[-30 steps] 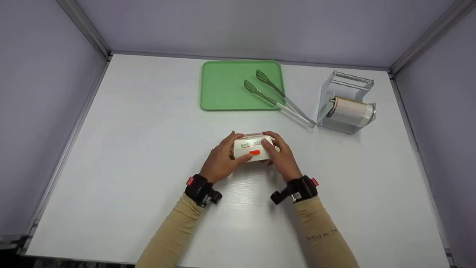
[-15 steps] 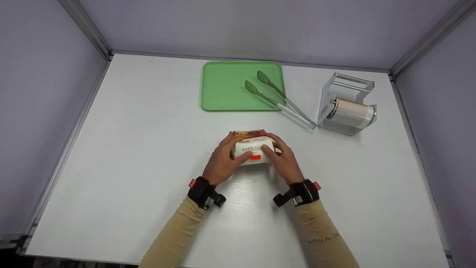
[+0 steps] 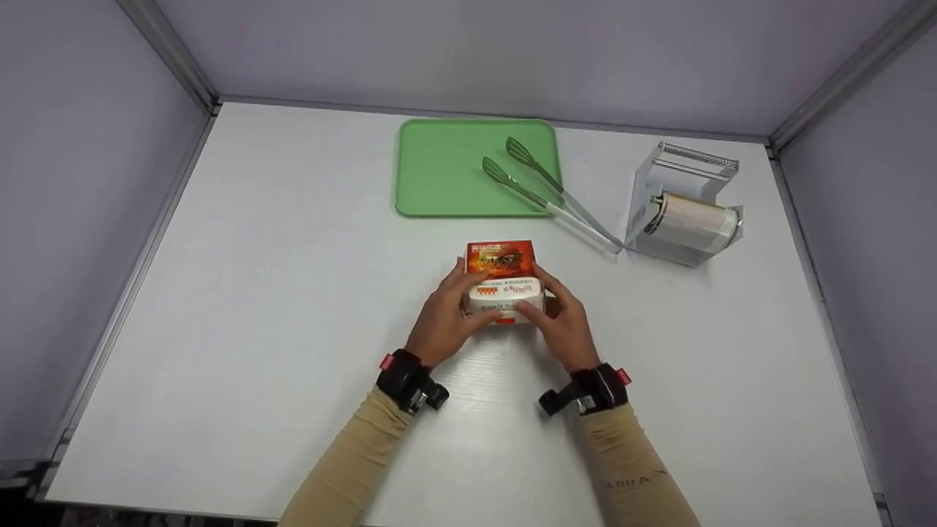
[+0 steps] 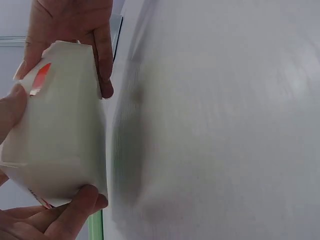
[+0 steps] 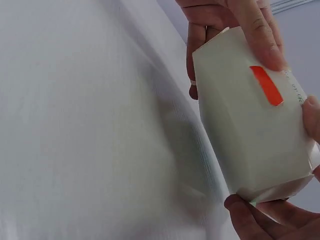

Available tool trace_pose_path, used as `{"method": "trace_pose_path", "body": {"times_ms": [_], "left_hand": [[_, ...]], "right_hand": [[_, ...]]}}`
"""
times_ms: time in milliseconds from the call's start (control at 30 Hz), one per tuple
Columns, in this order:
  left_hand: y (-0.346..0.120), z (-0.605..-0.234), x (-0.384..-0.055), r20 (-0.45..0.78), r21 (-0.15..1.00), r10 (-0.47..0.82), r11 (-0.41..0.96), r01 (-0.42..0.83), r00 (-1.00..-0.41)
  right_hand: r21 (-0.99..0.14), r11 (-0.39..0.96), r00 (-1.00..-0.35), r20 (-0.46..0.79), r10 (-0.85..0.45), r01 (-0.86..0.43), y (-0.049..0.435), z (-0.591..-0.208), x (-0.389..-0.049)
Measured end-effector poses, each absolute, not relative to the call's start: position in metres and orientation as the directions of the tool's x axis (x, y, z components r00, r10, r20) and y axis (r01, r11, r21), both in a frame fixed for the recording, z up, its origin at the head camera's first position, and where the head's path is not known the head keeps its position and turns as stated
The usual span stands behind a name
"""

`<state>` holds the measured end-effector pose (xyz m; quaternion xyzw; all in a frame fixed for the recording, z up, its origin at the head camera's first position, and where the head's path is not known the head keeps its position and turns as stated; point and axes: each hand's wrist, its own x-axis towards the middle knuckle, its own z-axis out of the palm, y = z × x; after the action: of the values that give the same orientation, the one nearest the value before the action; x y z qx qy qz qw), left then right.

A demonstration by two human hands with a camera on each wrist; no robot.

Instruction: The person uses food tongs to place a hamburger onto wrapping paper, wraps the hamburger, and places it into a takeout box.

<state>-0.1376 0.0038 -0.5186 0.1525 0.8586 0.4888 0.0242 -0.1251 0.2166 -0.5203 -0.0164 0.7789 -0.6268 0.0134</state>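
Both hands hold a small paper food box [image 3: 505,293], white with a red-orange printed panel on its far side. An orange-red tab [image 5: 267,86] marks its near wall. My left hand [image 3: 442,319] grips the left side, its thumb on the near face. From the right side, my right hand [image 3: 565,327] holds it, thumb likewise on the near face. In the left wrist view, fingertips [image 4: 82,200] press the box's lower edge. Both wrist views show the box's plain white wall with a gap to the table. Some fingers are hidden behind the box.
Beyond the box, a green tray [image 3: 439,168] lies near the back wall. Metal tongs [image 3: 564,208] rest partly on it, jaws apart, handle end toward the right. A clear dispenser [image 3: 666,252] with a roll [image 3: 692,219] stands at the back right of the white table [image 3: 293,293].
The box has tilted between my hands, so its red-orange panel now shows on the far side and the orange-red tab sits lower. Both hands have shifted slightly toward me.
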Motion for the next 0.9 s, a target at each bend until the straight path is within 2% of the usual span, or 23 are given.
{"method": "trace_pose_path", "body": {"times_ms": [267,533,900], "left_hand": [[0.002,-0.52,-0.135,0.135,0.74,0.33,0.594,0.317,-0.934],[0.008,-0.519,-0.133,0.155,0.709,0.346,0.613,0.347,-0.926],[0.012,-0.521,-0.135,0.188,0.686,0.356,0.619,0.382,-0.915]], "right_hand": [[-0.911,0.406,-0.997,0.061,-0.042,-0.073,0.214,-0.532,-0.117],[-0.915,0.395,-0.997,0.067,-0.033,-0.075,0.21,-0.496,-0.105],[-0.909,0.405,-0.995,0.095,-0.037,-0.102,0.215,-0.498,-0.106]]}}
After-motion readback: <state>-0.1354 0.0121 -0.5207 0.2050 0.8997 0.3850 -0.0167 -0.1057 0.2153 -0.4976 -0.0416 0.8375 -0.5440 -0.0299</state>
